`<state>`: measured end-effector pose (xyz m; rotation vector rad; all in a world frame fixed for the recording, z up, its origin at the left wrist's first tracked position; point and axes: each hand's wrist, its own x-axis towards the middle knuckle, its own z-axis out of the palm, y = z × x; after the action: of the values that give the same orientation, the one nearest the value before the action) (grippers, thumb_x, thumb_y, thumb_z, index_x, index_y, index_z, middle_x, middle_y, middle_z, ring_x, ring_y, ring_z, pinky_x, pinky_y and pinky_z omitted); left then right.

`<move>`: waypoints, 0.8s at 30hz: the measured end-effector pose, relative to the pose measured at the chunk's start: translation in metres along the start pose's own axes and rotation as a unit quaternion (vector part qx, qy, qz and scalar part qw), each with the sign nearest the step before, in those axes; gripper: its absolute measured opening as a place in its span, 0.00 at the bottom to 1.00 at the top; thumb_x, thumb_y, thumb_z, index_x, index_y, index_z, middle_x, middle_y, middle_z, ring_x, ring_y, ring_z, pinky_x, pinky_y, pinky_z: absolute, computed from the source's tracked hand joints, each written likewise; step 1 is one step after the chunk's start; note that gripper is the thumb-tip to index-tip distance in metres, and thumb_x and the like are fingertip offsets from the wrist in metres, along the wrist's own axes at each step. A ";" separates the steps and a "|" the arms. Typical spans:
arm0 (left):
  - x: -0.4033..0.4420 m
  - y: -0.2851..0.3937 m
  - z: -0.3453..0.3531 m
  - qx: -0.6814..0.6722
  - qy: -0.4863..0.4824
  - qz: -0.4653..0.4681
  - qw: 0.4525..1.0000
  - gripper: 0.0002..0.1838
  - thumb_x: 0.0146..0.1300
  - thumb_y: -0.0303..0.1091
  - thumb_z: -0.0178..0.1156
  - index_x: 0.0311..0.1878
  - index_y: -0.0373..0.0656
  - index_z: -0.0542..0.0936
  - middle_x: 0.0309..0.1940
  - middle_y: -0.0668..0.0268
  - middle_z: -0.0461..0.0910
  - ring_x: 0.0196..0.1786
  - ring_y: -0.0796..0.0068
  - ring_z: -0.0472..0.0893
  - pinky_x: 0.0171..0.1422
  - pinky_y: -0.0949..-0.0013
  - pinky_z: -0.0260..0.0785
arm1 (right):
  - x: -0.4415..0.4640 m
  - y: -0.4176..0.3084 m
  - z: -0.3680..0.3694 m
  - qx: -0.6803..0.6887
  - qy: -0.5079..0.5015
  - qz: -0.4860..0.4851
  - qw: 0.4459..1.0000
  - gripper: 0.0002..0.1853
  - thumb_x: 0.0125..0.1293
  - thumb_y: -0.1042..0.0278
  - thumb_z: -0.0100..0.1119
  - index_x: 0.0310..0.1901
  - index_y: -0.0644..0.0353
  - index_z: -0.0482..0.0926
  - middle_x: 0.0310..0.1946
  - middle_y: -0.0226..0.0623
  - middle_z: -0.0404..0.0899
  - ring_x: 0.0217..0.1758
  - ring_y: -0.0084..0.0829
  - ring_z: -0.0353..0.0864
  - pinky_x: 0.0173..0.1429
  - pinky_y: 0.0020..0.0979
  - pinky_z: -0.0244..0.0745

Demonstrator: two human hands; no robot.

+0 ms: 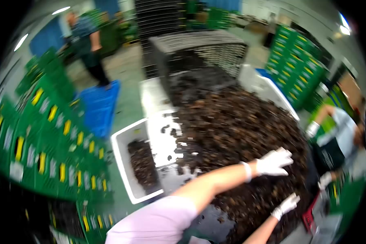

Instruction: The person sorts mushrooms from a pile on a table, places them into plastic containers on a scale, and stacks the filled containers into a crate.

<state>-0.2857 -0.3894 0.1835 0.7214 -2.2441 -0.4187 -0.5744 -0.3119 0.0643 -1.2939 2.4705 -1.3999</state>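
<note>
A large heap of small dark brown pieces point(240, 126), too blurred to name in kind, covers the work surface before me. Over the heap's right side reaches my left hand point(274, 162), in a white glove, fingers spread and holding nothing. Lower down, my right hand point(286, 205), also white-gloved, has its fingers stretched out over the near part of the heap. Whether either hand touches the pieces I cannot tell. A black slatted crate point(199, 42) lies tipped at the far end, with more dark pieces at its mouth.
A white bin point(124, 166) at left holds more pieces. Green crates point(49, 134) are stacked at left, others point(295, 65) at far right. A co-worker point(339, 140) with white gloves stands right, near a red-edged object point(310, 215). Another person point(87, 44) stands behind a blue pallet point(97, 105).
</note>
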 end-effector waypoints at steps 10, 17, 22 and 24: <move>-0.001 -0.010 0.088 -0.055 -0.060 -0.173 0.982 0.41 0.56 0.57 0.62 0.68 0.44 0.66 0.71 0.45 0.54 0.71 0.46 0.58 0.72 0.49 0.53 | -0.015 -0.010 0.037 0.069 -0.044 0.011 0.997 0.27 0.72 0.56 0.52 0.69 0.55 0.64 0.69 0.48 0.63 0.69 0.42 0.65 0.70 0.37 0.60; -0.033 0.002 0.100 -0.109 -0.010 -0.155 0.982 0.35 0.51 0.52 0.64 0.60 0.43 0.72 0.50 0.53 0.72 0.50 0.53 0.75 0.51 0.57 0.67 | -0.053 -0.014 0.034 0.157 -0.116 -0.002 0.981 0.25 0.73 0.59 0.51 0.67 0.60 0.66 0.67 0.44 0.66 0.69 0.36 0.65 0.72 0.35 0.57; -0.065 0.011 0.087 -0.142 0.049 -0.142 0.978 0.35 0.45 0.47 0.68 0.58 0.43 0.73 0.46 0.55 0.74 0.49 0.54 0.75 0.51 0.56 0.68 | -0.092 -0.036 0.028 0.130 -0.091 -0.019 0.987 0.23 0.73 0.65 0.49 0.67 0.58 0.66 0.66 0.47 0.66 0.67 0.39 0.68 0.70 0.36 0.63; -0.081 0.013 0.069 -0.146 0.074 -0.115 0.980 0.35 0.46 0.48 0.68 0.57 0.40 0.74 0.44 0.54 0.75 0.48 0.53 0.76 0.50 0.55 0.69 | -0.102 -0.038 0.031 0.132 -0.085 -0.107 0.982 0.22 0.70 0.71 0.50 0.65 0.60 0.68 0.63 0.48 0.69 0.65 0.40 0.70 0.68 0.36 0.64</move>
<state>-0.2943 -0.3247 0.0982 0.8283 -1.9135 -0.7641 -0.4707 -0.2749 0.0369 -1.5760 2.0059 -1.5235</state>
